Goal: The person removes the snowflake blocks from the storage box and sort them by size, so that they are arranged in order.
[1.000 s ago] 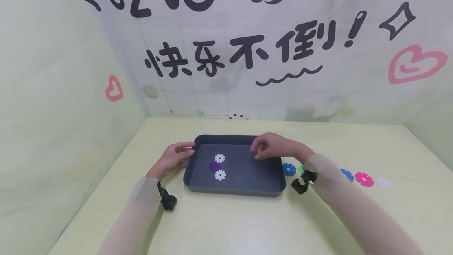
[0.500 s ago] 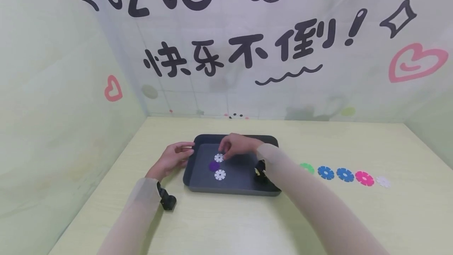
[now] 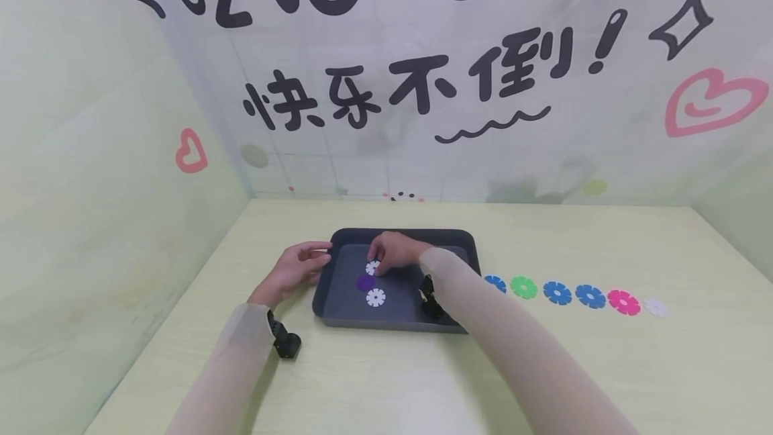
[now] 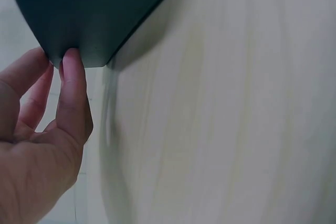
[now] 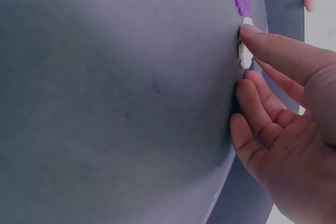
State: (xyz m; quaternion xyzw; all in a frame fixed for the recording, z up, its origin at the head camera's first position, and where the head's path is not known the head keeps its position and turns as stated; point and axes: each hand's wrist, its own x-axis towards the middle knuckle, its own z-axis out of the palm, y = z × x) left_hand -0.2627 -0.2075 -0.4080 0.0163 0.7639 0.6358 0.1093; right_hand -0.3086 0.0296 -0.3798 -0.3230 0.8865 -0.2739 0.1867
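In the head view a dark grey tray (image 3: pixel 410 317) lies on the table, with white and purple notched plastic discs inside. My left hand (image 3: pixel 293 271) holds the tray's left rim near the far corner; in the left wrist view its thumb (image 4: pixel 72 77) lies against the outer wall. Inside the tray, my right hand (image 3: pixel 395 252) pinches the upper white notched disc (image 3: pixel 372 267). The right wrist view shows the thumb (image 5: pixel 273 48) on this disc, partly covering it; the index fingertip is hidden. The purple disc (image 3: pixel 365 283) lies just below it, followed by another white disc (image 3: pixel 376 297).
A row of notched discs runs along the table right of the tray: a partly hidden blue disc (image 3: pixel 496 283), a green disc (image 3: pixel 523 287), two more blue ones, a pink disc (image 3: pixel 624 302) and a white one at the end. A printed cloth (image 3: pixel 386 166) hangs behind the table.
My right hand has moved left across the tray, from its right side to the upper white disc. The left hand stays at the tray's rim. The discs in the tray look unmoved.
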